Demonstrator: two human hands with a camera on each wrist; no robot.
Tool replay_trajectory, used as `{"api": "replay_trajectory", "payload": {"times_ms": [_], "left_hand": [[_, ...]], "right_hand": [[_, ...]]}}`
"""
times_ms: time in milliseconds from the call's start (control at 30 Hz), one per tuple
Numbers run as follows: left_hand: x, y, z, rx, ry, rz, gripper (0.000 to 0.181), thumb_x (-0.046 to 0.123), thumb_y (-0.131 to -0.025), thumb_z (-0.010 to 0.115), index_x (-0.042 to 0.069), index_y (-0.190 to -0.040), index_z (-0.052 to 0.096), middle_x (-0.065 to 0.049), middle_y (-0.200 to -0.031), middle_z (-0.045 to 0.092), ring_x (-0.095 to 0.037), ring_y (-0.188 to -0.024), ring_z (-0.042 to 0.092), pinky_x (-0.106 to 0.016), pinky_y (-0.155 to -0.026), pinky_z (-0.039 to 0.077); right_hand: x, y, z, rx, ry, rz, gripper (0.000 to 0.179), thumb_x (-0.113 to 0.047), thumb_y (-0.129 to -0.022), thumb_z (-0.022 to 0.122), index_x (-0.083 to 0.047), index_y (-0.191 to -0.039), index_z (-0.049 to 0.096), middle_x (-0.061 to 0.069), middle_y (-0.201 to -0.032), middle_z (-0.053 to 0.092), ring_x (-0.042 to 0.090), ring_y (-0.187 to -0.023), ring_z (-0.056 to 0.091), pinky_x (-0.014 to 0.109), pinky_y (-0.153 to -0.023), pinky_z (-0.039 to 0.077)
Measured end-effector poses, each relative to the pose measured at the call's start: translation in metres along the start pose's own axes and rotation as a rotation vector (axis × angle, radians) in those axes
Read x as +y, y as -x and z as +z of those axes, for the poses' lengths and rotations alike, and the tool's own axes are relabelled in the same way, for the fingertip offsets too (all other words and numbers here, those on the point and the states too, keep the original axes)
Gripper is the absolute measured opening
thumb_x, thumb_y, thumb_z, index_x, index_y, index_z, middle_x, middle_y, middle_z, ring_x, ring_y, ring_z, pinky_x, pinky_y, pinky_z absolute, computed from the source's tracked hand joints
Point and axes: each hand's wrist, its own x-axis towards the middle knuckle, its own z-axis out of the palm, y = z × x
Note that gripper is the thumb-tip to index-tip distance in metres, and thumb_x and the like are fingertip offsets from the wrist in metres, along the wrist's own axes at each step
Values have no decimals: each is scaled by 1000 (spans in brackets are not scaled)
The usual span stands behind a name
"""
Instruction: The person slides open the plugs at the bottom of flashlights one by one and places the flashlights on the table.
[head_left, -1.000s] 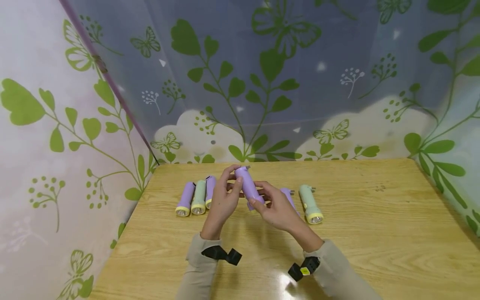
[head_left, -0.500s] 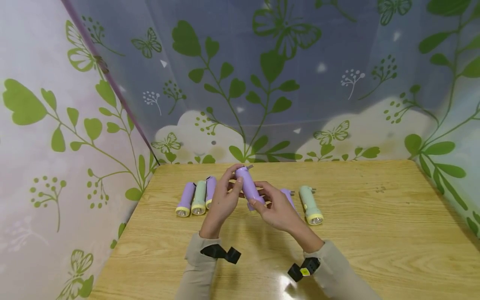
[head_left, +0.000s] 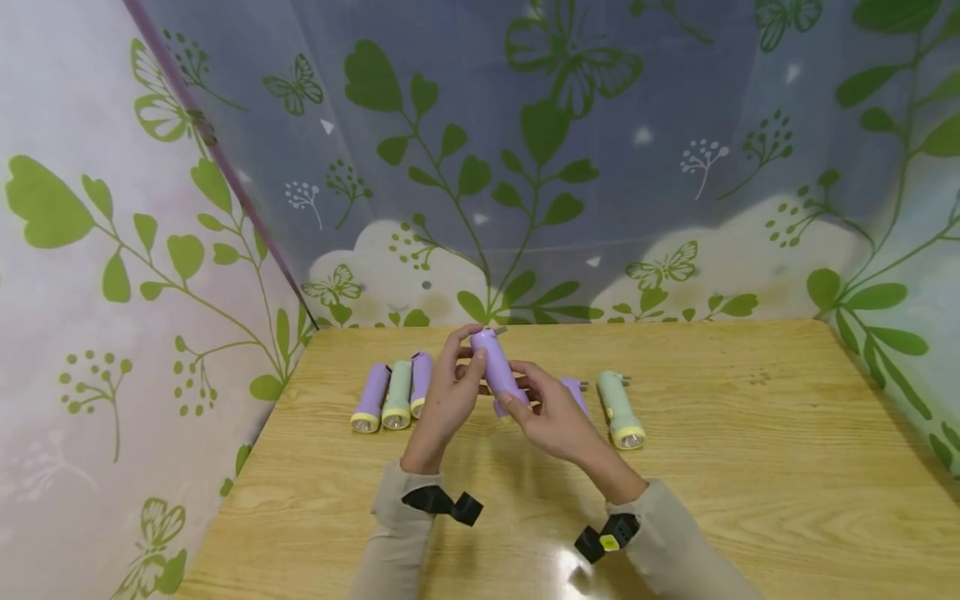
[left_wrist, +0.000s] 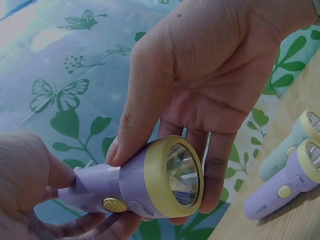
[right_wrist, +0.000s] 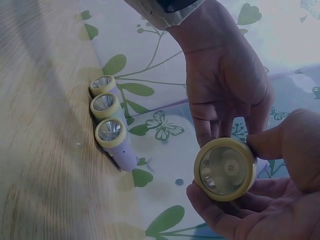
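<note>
Across the wood-grain tabletop (head_left: 735, 517), three plastic flashlights lie side by side on the left: a lilac cylinder with a pale-yellow head ring (head_left: 371, 398), a mint-green flashlight (head_left: 398, 393) and another lilac one (head_left: 422, 371), which sits just beside the left hand (head_left: 450, 396) and is partly covered by it. On the right, a lilac flashlight with metal prongs (head_left: 575, 388) is mostly hidden behind the right hand (head_left: 558, 418), and a mint-green pronged flashlight (head_left: 617, 407) lies in full sight beyond it. Leaf-and-butterfly printed fabric (head_left: 480, 150) hangs around the table.

Between the hands, raised off the tabletop, is a lilac plastic flashlight with a yellow ring and yellow button (left_wrist: 125, 185). It is tilted, its pronged tail up and away, its clear lens low and toward the person. The left hand grasps the tail end between thumb and fingers; the right hand grips near the head, thumb on the body and fingers behind. Both forearms angle inward, in beige sleeves (head_left: 397, 533) with black wrist devices (head_left: 431, 502).
</note>
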Motion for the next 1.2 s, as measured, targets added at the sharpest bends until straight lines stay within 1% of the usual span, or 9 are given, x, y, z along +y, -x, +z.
{"api": "replay_trajectory", "payload": {"times_ms": [133,233,433,533,700,900,1000,1133,1200], "left_hand": [[-2,-1,2,13,11,-14,39,19,-108,49,22,-147,47,-22,-126,56,-17,-80,65,-46,-79,62],[-4,-2,5,13,-7,-10,41,19,-105,55,19,-146,48,-23,-124,57,-17,-79,66,-44,-76,62],[-10,-5,8,13,-31,-55,50,20,-98,68,22,-145,49,-21,-121,57,-19,-79,66,-38,-71,63],[-13,-7,9,15,-40,-71,50,21,-98,69,23,-145,50,-21,-121,58,-19,-77,65,-32,-68,62],[-18,-9,11,8,-58,-94,50,21,-98,68,17,-144,51,-23,-118,59,-18,-74,64,-31,-66,61],[-25,-13,12,-24,-96,-136,49,20,-98,68,13,-144,51,-23,-113,61,-17,-72,63,-28,-64,60],[-29,-15,13,-31,-104,-147,50,21,-98,68,12,-144,51,-23,-112,61,-19,-71,64,-35,-66,61],[-33,-17,16,-41,-106,-174,49,22,-98,67,12,-144,51,-24,-113,61,-23,-76,67,-47,-74,63],[-36,-18,18,-47,-103,-191,49,22,-99,67,12,-144,51,-24,-113,61,-24,-78,66,-47,-74,63]], "right_hand": [[3,0,1,3,5,6,50,-20,-103,60,-6,-149,47,21,-131,67,28,-104,70,29,-75,55],[6,1,2,17,20,13,50,-20,-103,60,-4,-148,46,21,-130,67,27,-104,70,29,-75,55],[8,2,5,23,23,40,51,-20,-104,58,0,-149,44,22,-131,66,30,-106,70,32,-78,59],[9,2,6,30,28,59,51,-20,-104,57,0,-150,44,22,-131,66,31,-107,69,34,-79,60],[12,3,9,28,42,91,52,-21,-105,57,1,-150,44,22,-131,66,33,-109,69,37,-81,60],[19,5,13,49,129,98,53,-21,-100,65,1,-145,51,18,-125,70,27,-99,71,31,-74,60],[20,7,14,57,176,86,54,-21,-97,68,1,-144,53,17,-124,71,23,-94,70,26,-69,58],[22,10,14,74,202,81,52,-20,-95,71,1,-140,56,17,-125,69,22,-93,69,27,-70,58],[24,12,14,89,218,83,51,-20,-94,73,2,-138,58,17,-123,68,22,-93,68,27,-70,58]]}}
